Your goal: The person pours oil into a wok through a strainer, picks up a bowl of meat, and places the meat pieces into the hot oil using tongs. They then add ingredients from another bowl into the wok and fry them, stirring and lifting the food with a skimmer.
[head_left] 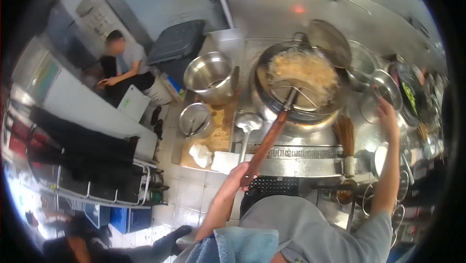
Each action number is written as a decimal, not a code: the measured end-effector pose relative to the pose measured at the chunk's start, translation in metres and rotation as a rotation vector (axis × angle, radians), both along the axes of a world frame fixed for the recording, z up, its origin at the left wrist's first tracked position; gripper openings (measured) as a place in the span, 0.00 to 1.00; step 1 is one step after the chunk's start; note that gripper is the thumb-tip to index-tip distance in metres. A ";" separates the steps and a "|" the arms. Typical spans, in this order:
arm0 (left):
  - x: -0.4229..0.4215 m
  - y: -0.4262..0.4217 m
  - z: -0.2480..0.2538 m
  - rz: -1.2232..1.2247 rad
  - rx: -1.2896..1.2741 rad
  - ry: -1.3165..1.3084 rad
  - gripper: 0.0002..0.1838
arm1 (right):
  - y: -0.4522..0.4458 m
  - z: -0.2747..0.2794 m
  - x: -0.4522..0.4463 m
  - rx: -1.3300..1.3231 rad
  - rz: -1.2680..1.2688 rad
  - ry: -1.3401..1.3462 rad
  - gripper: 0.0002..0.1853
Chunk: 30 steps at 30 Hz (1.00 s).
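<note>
My left hand point(239, 177) is wrapped round the end of a long wooden handle point(270, 142). The handle belongs to a round skimmer point(297, 96) resting in a big wok point(266, 99), beside pale food frying in bubbling oil point(303, 70). My right hand point(386, 112) is out to the right, over the near side of a metal bowl point(392, 86); its fingers are too small and blurred to read. A metal ladle point(248, 123) lies left of the wok, and a bamboo brush point(345, 134) stands to its right.
A large steel pot point(209, 74) and a smaller pot point(195, 117) stand on a wooden board at the left, with white cloths point(225, 162) in front. A seated person point(127, 64) is farther left, near a grey bin point(177, 42). A dark pan with greens point(410, 97) is far right.
</note>
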State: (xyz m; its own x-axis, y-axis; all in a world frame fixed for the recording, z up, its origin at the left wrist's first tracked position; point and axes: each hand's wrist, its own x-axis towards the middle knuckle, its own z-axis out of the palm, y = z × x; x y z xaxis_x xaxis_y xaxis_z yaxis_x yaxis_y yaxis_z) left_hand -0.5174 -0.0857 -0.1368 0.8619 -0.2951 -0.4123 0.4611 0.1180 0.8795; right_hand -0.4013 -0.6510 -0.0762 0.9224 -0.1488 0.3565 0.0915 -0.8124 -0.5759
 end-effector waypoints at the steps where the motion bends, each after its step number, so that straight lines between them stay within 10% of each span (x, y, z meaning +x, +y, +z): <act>1: -0.001 0.001 -0.006 0.005 -0.013 -0.011 0.26 | -0.013 -0.008 0.004 0.016 -0.019 -0.041 0.23; 19: -0.006 0.000 -0.013 0.076 -0.260 -0.018 0.27 | -0.059 -0.060 0.020 0.017 -0.028 0.169 0.25; 24: -0.008 -0.004 -0.012 0.034 -0.138 -0.039 0.26 | 0.007 -0.049 0.022 0.658 0.014 0.489 0.18; 30: -0.004 -0.013 0.003 0.065 -0.067 -0.074 0.24 | 0.054 -0.013 0.022 0.734 0.083 0.514 0.08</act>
State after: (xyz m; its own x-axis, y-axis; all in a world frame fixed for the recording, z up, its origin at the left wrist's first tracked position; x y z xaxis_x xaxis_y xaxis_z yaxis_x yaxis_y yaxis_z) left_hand -0.5217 -0.0983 -0.1336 0.9075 -0.2621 -0.3282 0.3848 0.2056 0.8998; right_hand -0.3795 -0.5969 -0.0888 0.9597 -0.1026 -0.2617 -0.2787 -0.2266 -0.9333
